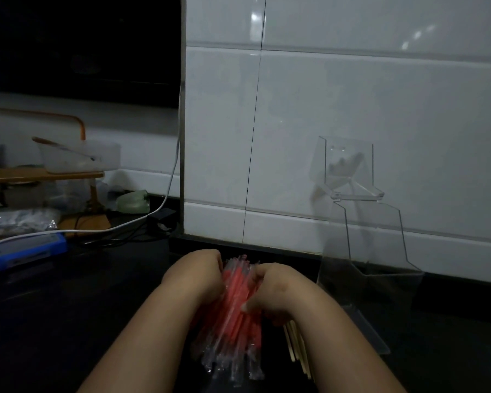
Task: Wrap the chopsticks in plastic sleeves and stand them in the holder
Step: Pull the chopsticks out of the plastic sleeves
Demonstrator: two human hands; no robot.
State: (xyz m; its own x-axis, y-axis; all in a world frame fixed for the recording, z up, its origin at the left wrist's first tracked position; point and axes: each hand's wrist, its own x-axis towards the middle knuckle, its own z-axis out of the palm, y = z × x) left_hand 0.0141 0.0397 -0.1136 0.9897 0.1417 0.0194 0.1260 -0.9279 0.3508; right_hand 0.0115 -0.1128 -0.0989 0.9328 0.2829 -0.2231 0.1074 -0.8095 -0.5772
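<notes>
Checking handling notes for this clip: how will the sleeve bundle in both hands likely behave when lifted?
The sleeve bundle probably feels light and floppy: thin clear film with splayed ends. Likely slippery: glossy sleeves lie loose together, and left hand and right hand both grip it.

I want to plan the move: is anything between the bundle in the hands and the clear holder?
Nothing visible. The left hand and right hand grip the bundle; the holder stands to its right at the wall, with only bare counter between.

Left hand (199,272) fingers buried in sleeves (230,336), chopsticks (295,350) partly under right forearm (338,336)
</notes>
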